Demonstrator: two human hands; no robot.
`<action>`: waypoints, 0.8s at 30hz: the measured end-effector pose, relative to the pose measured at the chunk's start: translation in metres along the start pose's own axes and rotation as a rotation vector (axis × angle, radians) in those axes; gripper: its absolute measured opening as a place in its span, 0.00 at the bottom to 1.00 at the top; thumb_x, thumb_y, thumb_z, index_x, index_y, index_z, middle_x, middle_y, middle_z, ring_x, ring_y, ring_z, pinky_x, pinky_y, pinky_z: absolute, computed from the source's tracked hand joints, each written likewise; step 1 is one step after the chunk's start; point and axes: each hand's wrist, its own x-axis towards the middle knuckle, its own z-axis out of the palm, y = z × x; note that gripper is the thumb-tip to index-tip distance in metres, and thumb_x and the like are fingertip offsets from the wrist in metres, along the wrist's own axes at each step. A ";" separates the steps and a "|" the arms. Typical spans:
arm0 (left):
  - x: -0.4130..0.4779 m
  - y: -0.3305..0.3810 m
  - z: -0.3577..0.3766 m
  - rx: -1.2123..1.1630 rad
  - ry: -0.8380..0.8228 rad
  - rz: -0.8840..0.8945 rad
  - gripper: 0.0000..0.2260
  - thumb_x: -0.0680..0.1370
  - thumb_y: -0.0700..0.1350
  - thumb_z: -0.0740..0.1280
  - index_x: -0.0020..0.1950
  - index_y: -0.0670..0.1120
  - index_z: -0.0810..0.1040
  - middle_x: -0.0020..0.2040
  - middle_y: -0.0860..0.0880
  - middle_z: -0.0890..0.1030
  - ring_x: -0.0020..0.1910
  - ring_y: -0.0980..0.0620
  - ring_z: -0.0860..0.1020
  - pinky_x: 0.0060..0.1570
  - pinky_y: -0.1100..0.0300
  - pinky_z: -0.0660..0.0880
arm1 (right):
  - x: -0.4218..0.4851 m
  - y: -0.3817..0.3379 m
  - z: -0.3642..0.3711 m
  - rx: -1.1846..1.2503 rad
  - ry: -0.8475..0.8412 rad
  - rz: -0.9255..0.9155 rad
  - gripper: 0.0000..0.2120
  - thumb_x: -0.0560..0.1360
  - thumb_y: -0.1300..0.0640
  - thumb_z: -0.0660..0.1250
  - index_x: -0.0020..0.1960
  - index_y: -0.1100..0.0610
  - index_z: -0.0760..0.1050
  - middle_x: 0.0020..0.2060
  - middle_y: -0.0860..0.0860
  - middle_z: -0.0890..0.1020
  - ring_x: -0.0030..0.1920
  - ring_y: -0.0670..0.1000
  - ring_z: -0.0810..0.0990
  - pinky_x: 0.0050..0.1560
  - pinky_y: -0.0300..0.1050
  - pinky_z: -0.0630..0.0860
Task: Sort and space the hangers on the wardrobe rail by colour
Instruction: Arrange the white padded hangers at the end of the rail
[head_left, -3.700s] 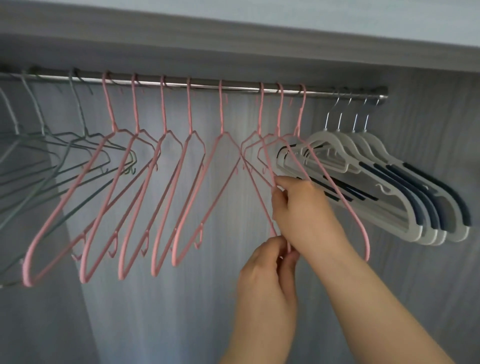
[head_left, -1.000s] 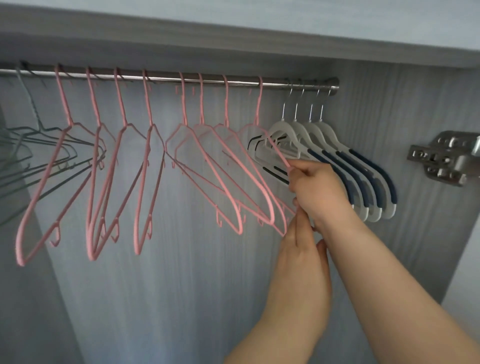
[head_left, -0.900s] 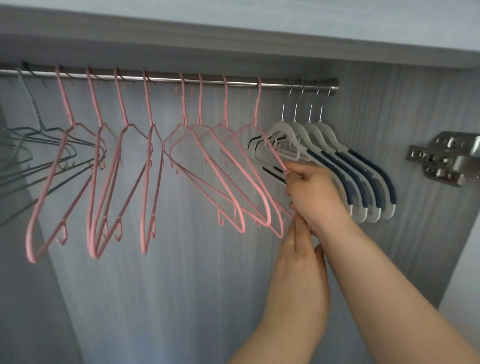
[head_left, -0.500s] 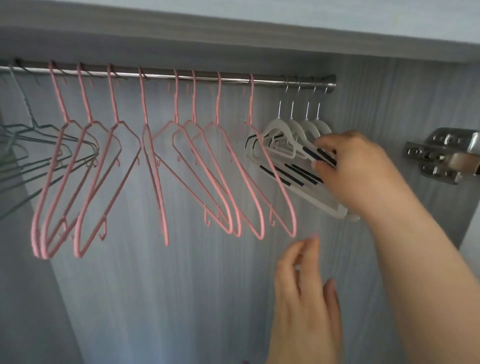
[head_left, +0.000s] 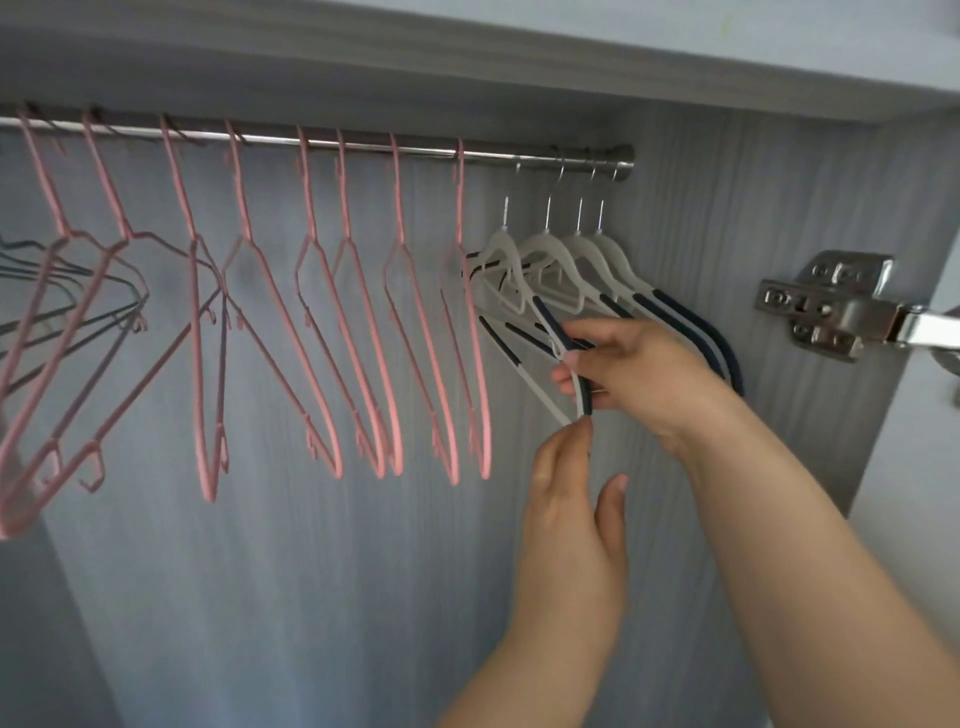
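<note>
Several pink wire hangers (head_left: 358, 332) hang spread along the metal rail (head_left: 426, 150). A few dark grey wire hangers (head_left: 62, 306) show at the far left edge. At the rail's right end hang several white hangers with navy grips (head_left: 582, 265). My right hand (head_left: 639, 374) pinches the shoulder arm of the leftmost white hanger (head_left: 545, 317), pulled a little left of the others. My left hand (head_left: 571, 499) reaches up below it, fingers straight, index fingertip touching the hanger's lower tip.
A metal door hinge (head_left: 831, 306) is fixed on the right side panel. The grey wood-grain back wall (head_left: 311, 571) is behind the hangers. The wardrobe's top shelf (head_left: 467, 67) runs just above the rail.
My right hand moved from the white hangers' outer side to pinch the leftmost white hanger's arm. My left hand rose to touch its tip. The pink hangers swing after release.
</note>
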 end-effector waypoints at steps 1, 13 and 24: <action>-0.001 0.000 0.000 0.008 -0.002 0.003 0.30 0.71 0.61 0.50 0.71 0.50 0.60 0.69 0.55 0.64 0.65 0.58 0.67 0.65 0.64 0.63 | 0.000 0.002 0.003 0.045 0.008 -0.006 0.17 0.77 0.65 0.60 0.66 0.59 0.70 0.40 0.54 0.81 0.38 0.47 0.79 0.37 0.30 0.78; -0.012 -0.011 -0.003 0.046 0.032 0.086 0.30 0.72 0.64 0.46 0.72 0.55 0.50 0.72 0.60 0.51 0.66 0.76 0.49 0.60 0.83 0.47 | -0.008 0.000 0.017 -0.214 0.048 -0.088 0.17 0.78 0.57 0.60 0.66 0.56 0.71 0.43 0.53 0.81 0.46 0.50 0.80 0.54 0.44 0.77; -0.022 0.008 0.012 0.161 0.022 0.315 0.19 0.78 0.57 0.49 0.69 0.55 0.57 0.69 0.59 0.59 0.60 0.65 0.68 0.60 0.74 0.63 | 0.004 -0.012 -0.028 -0.622 0.286 -0.108 0.19 0.74 0.53 0.65 0.63 0.57 0.72 0.57 0.56 0.80 0.59 0.57 0.77 0.62 0.50 0.73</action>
